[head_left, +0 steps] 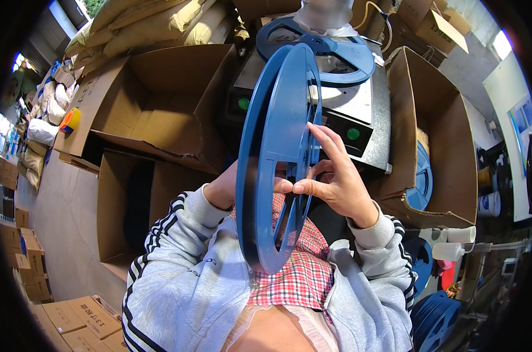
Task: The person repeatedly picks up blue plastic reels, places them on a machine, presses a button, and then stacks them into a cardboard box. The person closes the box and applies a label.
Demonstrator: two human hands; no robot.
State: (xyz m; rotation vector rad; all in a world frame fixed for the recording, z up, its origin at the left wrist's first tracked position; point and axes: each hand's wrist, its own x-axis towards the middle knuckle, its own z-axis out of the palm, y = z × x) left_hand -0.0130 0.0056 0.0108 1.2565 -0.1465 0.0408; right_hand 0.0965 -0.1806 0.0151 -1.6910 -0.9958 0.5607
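A large blue plastic reel (284,105) stands upright in front of my chest, turned almost edge-on. Its round flanges show cutout windows, and dark gaps run between them. My left hand (220,186) grips it from the left side; most of those fingers are hidden behind the flange, while the thumb tip shows through a window near the hub. On the right side, my right hand (342,182) has its fingertips against the right flange, and its thumb reaches to the hub area, close to the left thumb. Whether anything small sits between the thumbs cannot be made out.
Ahead is a metal machine (380,138) with green buttons, a blue reel flange (357,66) on top. Open cartons stand left (160,126) and right (453,146), the right one holding a blue reel (419,179). More blue reels (436,322) lie lower right; closed cartons (81,322) lower left.
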